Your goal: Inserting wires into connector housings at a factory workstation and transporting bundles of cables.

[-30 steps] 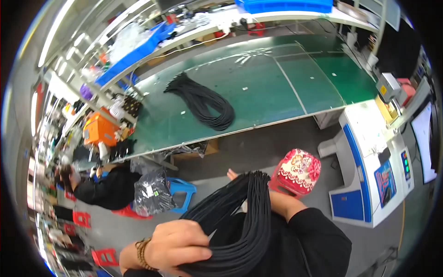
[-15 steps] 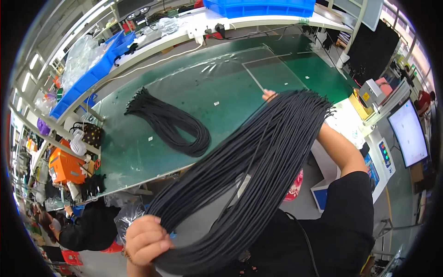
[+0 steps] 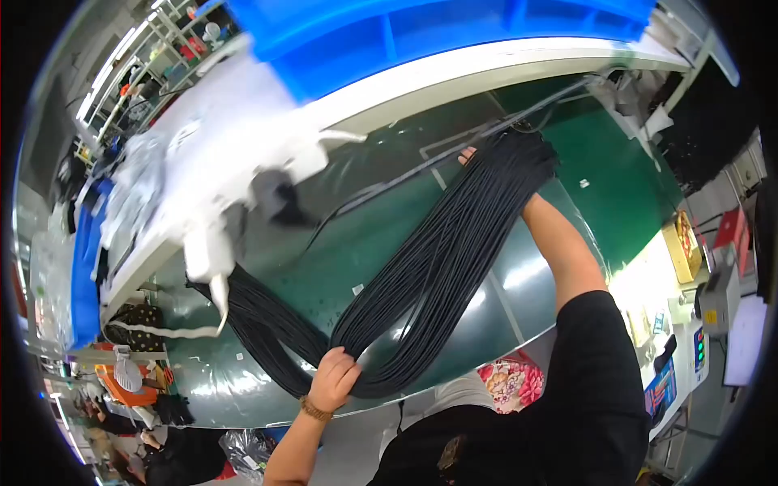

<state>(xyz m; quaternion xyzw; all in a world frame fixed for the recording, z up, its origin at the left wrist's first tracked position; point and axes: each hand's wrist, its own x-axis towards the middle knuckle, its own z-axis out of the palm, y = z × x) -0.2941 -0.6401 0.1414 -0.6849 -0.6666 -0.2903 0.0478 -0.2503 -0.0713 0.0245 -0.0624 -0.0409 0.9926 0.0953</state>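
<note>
A thick looped bundle of black cables (image 3: 442, 263) stretches slantwise over the green table, held between both hands. My left hand (image 3: 335, 379) is closed on its near, looped end at the table's front edge. Under the far end, where the cable ends gather, my right hand (image 3: 468, 155) reaches through from the right; only its fingertips show past the bundle's left side, and the rest is covered. A second looped bundle of black cables (image 3: 271, 330) lies on the table to the left, its near loop touching or overlapping the held one beside my left hand.
The green table (image 3: 267, 397) has a shiny clear cover. Above its far side runs a white shelf (image 3: 486, 69) with a blue bin (image 3: 348, 53) and a white power plug (image 3: 209, 255) with hanging cords. A control box (image 3: 698, 348) stands at right. Another person (image 3: 182, 458) sits at lower left.
The held bundle has moved forward from in front of my body to over the table, close to the other bundle. The shelf and blue bin now appear much nearer.
</note>
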